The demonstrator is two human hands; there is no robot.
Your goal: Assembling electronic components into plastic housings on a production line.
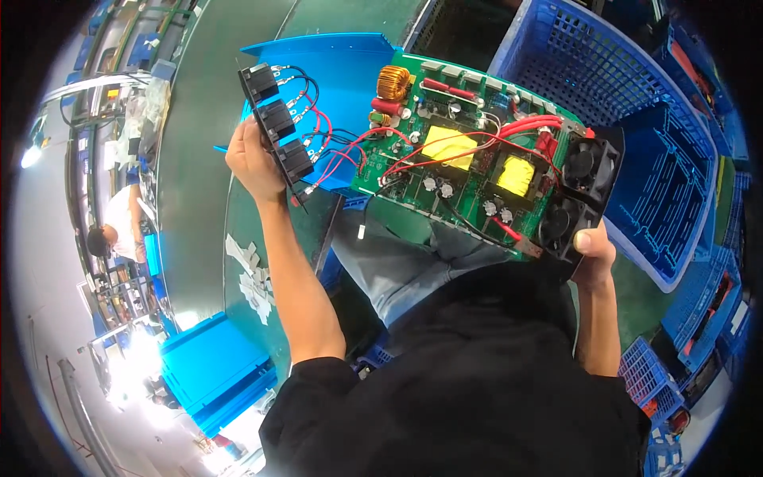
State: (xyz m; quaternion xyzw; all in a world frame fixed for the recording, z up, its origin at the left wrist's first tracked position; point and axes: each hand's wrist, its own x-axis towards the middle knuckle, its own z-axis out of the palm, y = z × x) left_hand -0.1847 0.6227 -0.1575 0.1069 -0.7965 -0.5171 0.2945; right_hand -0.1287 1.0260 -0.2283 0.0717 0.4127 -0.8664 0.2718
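My left hand [256, 163] is closed on a black panel [276, 119] carrying several black sockets, tilted on edge. Red and black wires run from it to a green circuit board [413, 191] in front of me. On the board sit a copper-wound coil [393, 83] and two yellow-wrapped transformers [450, 148]. At the board's right end, my right hand [594, 253] grips a black panel with two cooling fans [586, 163], its thumb over the edge. Behind the board lies a blue metal housing [342, 71]. A loose black lead with a white connector [362, 232] hangs from the near side.
A large blue plastic crate [548, 44] stands at the right, close to the fan end. White paper scraps [253, 278] lie on the green bench [199, 159]. More blue housings [211, 362] are at the lower left. Another person [119, 226] is at the far left.
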